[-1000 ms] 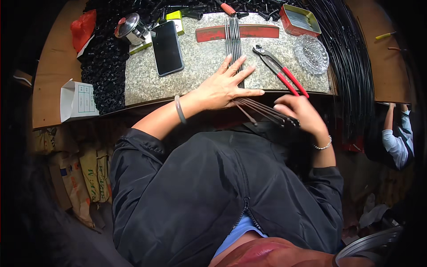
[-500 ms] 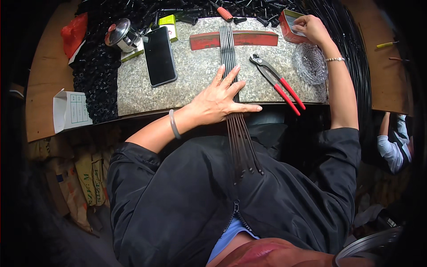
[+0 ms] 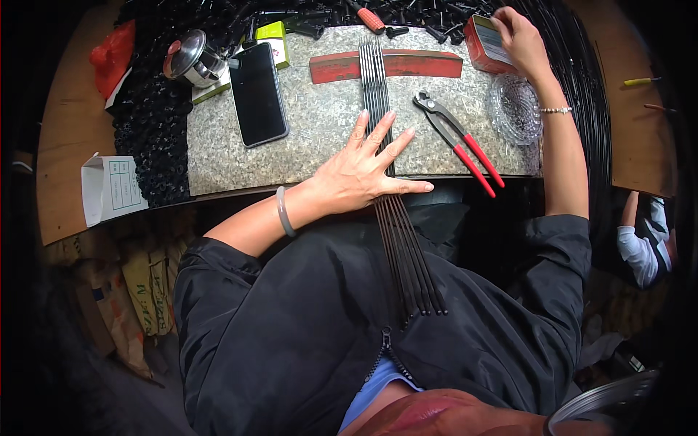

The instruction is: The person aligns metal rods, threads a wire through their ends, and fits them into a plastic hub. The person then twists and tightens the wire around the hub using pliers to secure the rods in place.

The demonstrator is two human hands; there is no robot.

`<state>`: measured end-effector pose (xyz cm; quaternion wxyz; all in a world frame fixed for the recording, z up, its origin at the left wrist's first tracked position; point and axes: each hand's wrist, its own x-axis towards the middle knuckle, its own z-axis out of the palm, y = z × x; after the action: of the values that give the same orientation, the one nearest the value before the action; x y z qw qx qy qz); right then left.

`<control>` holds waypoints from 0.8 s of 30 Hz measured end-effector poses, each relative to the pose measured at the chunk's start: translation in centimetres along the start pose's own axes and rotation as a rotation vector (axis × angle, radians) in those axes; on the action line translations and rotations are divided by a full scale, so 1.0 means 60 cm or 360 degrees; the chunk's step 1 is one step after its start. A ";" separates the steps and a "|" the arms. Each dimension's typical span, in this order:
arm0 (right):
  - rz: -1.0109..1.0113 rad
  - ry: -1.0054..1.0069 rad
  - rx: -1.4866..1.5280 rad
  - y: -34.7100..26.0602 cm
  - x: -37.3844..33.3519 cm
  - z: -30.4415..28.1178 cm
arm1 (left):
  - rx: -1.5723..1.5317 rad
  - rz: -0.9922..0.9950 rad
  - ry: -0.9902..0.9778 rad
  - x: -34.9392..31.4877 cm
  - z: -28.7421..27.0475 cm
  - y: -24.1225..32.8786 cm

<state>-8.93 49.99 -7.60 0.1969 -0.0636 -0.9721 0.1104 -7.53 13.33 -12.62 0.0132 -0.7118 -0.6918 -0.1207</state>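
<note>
Rods [image 3: 374, 87] lie side by side across the red bar [image 3: 422, 65], with their far tips just past it. On the person's side of the bar, their near ends overhang the slab [image 3: 218, 163] and fan apart. The bar sits crosswise beneath the rods, apparently to support the whole row at once. The left hand [image 3: 356, 171] rests palm down on the rods, on the person's side of the bar; its fingers are spread, likely to press the row evenly and stop it rolling. The right hand [image 3: 522, 43] is at the tin [image 3: 477, 45], just beyond the bar's right end. Its fingers are bent near the tin's rim; whether they pinch anything cannot be told. Pliers [image 3: 465, 158] lie unheld, nearer the person than the bar's right end, handles toward the person, an orientation that suits a direct grip. The phone [image 3: 260, 94] lies left of the bar, apart from the rods.
</note>
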 end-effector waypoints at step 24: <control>-0.0119 -0.0285 0.0674 -0.167 -0.007 0.120 | -0.0041 -0.0021 0.0069 0.000 -0.001 -0.002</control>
<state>-12.19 38.86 -11.80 0.1228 0.0252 -0.9425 0.3099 -7.65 13.34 -12.58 0.0184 -0.7047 -0.6943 -0.1450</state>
